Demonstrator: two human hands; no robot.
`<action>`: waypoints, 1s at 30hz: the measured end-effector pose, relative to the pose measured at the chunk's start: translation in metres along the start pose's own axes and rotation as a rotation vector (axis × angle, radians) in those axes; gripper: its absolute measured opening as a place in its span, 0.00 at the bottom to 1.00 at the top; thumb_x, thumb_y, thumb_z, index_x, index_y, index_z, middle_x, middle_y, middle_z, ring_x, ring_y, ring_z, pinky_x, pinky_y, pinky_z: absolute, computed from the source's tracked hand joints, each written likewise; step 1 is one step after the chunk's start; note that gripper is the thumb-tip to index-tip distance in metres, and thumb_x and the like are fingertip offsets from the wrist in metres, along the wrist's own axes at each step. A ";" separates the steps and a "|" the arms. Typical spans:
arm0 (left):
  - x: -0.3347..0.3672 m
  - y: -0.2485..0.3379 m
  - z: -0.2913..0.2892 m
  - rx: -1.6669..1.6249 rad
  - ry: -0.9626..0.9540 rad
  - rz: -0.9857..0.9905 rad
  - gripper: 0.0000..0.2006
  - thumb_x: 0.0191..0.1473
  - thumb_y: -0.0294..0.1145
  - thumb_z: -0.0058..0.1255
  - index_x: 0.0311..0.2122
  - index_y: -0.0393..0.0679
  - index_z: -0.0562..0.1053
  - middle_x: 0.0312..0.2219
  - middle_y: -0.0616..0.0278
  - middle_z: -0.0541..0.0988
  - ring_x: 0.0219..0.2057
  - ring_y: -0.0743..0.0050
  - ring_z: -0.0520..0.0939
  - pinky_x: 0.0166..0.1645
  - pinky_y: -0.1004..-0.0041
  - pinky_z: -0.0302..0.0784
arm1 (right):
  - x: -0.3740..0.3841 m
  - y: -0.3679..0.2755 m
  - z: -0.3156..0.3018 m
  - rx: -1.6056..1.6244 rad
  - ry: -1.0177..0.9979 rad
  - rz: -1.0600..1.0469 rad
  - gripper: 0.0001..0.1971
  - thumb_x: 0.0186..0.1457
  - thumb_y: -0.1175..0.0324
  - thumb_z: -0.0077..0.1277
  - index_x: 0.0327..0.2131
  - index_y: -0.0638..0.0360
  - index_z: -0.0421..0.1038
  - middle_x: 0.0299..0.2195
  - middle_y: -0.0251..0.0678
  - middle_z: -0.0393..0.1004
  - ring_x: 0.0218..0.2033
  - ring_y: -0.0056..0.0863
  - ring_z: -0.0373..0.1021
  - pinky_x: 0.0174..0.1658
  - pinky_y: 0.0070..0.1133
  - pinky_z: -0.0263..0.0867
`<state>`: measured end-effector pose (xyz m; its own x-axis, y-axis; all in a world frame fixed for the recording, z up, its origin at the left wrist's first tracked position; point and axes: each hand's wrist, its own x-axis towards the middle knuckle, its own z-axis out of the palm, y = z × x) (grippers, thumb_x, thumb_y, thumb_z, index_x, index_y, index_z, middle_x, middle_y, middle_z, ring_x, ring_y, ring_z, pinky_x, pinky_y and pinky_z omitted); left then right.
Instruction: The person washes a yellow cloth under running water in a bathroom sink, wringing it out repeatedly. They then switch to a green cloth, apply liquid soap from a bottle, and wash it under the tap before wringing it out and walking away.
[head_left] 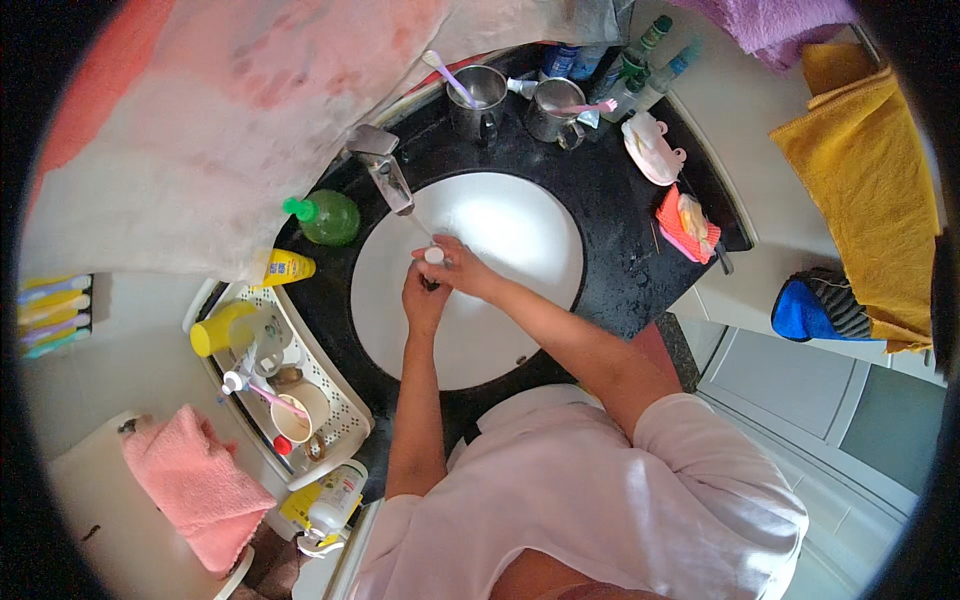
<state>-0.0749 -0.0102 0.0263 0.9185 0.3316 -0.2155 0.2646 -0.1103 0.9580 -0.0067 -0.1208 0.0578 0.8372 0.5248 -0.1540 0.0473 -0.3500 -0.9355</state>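
Over the white sink basin (520, 270), both my hands meet just below the faucet (385, 175). A thin stream of water seems to run from its spout toward them. Between my fingers shows a small object with a round white top (433, 256), and something dark sits just beneath it; its exact kind I cannot make out. My left hand (424, 303) is closed around its lower part. From the right, my right hand (468, 272) reaches across, its fingers bent around the white top. Fingers cover most of the object.
Left of the basin stand a green bottle (329, 218), a yellow tube (289, 267) and a perforated white basket (345, 412) of toiletries. Two metal mugs (478, 118) with toothbrushes are behind. On the right lie a pinkish-white soap dish (651, 150) and an orange-pink sponge (686, 228).
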 end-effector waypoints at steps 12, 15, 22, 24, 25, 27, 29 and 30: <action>-0.023 0.042 0.020 0.081 -0.215 0.181 0.09 0.44 0.30 0.59 0.30 0.38 0.73 0.21 0.63 0.77 0.23 0.77 0.76 0.28 0.73 0.72 | -0.048 -0.042 -0.046 -0.118 0.132 -0.288 0.10 0.52 0.65 0.54 0.37 0.56 0.73 0.43 0.31 0.74 0.47 0.27 0.69 0.49 0.30 0.60; -0.042 0.067 0.017 -0.085 -0.495 -0.240 0.09 0.45 0.32 0.59 0.29 0.39 0.73 0.21 0.66 0.77 0.22 0.81 0.75 0.27 0.74 0.71 | -0.058 -0.080 -0.075 0.398 -0.063 0.198 0.07 0.56 0.67 0.51 0.36 0.57 0.73 0.39 0.32 0.75 0.38 0.19 0.71 0.40 0.22 0.65; -0.052 0.048 0.031 0.189 -0.745 -0.133 0.16 0.50 0.45 0.53 0.23 0.41 0.73 0.18 0.66 0.77 0.21 0.80 0.77 0.30 0.75 0.71 | -0.078 -0.075 -0.113 0.663 0.263 0.015 0.07 0.56 0.68 0.48 0.30 0.62 0.71 0.28 0.35 0.76 0.32 0.19 0.72 0.38 0.19 0.67; -0.060 0.029 0.026 0.327 -0.777 -0.125 0.18 0.51 0.47 0.49 0.21 0.42 0.73 0.18 0.65 0.78 0.22 0.76 0.78 0.30 0.73 0.71 | -0.072 -0.088 -0.160 0.469 0.437 -0.047 0.13 0.59 0.61 0.44 0.31 0.62 0.70 0.27 0.35 0.76 0.30 0.21 0.71 0.38 0.21 0.67; -0.063 0.016 0.022 0.397 -0.794 -0.119 0.19 0.52 0.48 0.47 0.20 0.42 0.73 0.17 0.65 0.78 0.22 0.74 0.79 0.31 0.72 0.72 | -0.067 -0.102 -0.181 0.514 0.479 -0.015 0.16 0.59 0.58 0.43 0.30 0.62 0.70 0.25 0.35 0.75 0.27 0.20 0.70 0.36 0.21 0.66; -0.063 -0.005 0.020 0.362 -0.695 -0.138 0.18 0.53 0.46 0.47 0.21 0.43 0.73 0.19 0.64 0.78 0.23 0.68 0.79 0.31 0.70 0.72 | -0.051 -0.092 -0.223 0.364 0.420 0.073 0.14 0.58 0.59 0.48 0.31 0.63 0.69 0.21 0.30 0.71 0.25 0.18 0.69 0.30 0.18 0.65; -0.052 -0.004 0.020 0.515 -0.596 -0.039 0.15 0.53 0.42 0.49 0.23 0.41 0.72 0.20 0.62 0.77 0.24 0.69 0.78 0.32 0.71 0.72 | -0.030 -0.052 -0.253 0.116 0.354 0.098 0.15 0.57 0.58 0.50 0.31 0.63 0.69 0.20 0.29 0.69 0.22 0.15 0.67 0.26 0.16 0.64; -0.048 -0.007 0.020 0.523 -0.540 -0.015 0.14 0.53 0.41 0.49 0.24 0.40 0.72 0.21 0.61 0.77 0.25 0.69 0.78 0.33 0.71 0.72 | -0.018 -0.034 -0.261 0.026 0.351 0.143 0.15 0.56 0.59 0.51 0.31 0.63 0.69 0.20 0.31 0.69 0.21 0.21 0.68 0.27 0.19 0.65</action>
<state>-0.1144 -0.0442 0.0263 0.8944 -0.1541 -0.4198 0.2598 -0.5850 0.7683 0.1191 -0.3212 0.1752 0.9703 0.1723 -0.1696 -0.0937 -0.3786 -0.9208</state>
